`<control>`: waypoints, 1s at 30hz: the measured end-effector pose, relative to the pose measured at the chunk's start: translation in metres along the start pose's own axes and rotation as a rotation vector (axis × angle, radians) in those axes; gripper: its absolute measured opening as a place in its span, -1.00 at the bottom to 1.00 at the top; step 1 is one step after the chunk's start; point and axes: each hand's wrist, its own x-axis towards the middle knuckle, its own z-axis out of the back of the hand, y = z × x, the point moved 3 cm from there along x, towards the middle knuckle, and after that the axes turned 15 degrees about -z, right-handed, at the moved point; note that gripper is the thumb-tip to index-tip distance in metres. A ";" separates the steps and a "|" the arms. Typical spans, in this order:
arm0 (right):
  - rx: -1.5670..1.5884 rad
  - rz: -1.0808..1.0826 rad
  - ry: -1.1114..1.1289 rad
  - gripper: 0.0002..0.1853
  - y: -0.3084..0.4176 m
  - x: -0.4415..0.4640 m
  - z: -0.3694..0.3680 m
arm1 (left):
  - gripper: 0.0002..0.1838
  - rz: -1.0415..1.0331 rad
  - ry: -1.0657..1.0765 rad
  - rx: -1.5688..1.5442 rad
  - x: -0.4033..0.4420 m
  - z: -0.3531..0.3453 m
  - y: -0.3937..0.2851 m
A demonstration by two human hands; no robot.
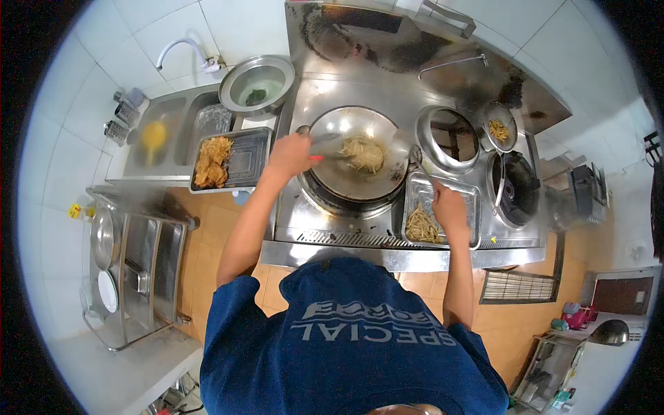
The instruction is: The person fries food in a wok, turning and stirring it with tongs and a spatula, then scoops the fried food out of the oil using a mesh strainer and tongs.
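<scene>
At the left rim of the wok (pixel 332 183), my left hand (pixel 289 158) is closed around a thin utensil with a red part (pixel 316 158). Its far end reaches toward pale strips of food (pixel 363 153) in the wok; its exact kind is unclear. My right hand (pixel 451 207) grips the handle of a metal ladle (pixel 415 156), whose head is at the wok's right rim. Below that hand lies a metal tray (pixel 469 196), with more pale strips (pixel 422 226) in its lower left part.
Left of the stove, a dark tray (pixel 249 158) holds fried brown pieces (pixel 213 162). Behind it stands a steel basin (pixel 235 81) with greens in water. On the right are a round pot (pixel 427 131), a strainer (pixel 499 113) with fried strips, and a blackened wok (pixel 526 190).
</scene>
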 end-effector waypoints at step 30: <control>0.306 -0.265 0.186 -0.64 -0.003 -0.033 -0.028 | -0.45 0.483 -0.239 -0.395 -0.130 0.019 -0.073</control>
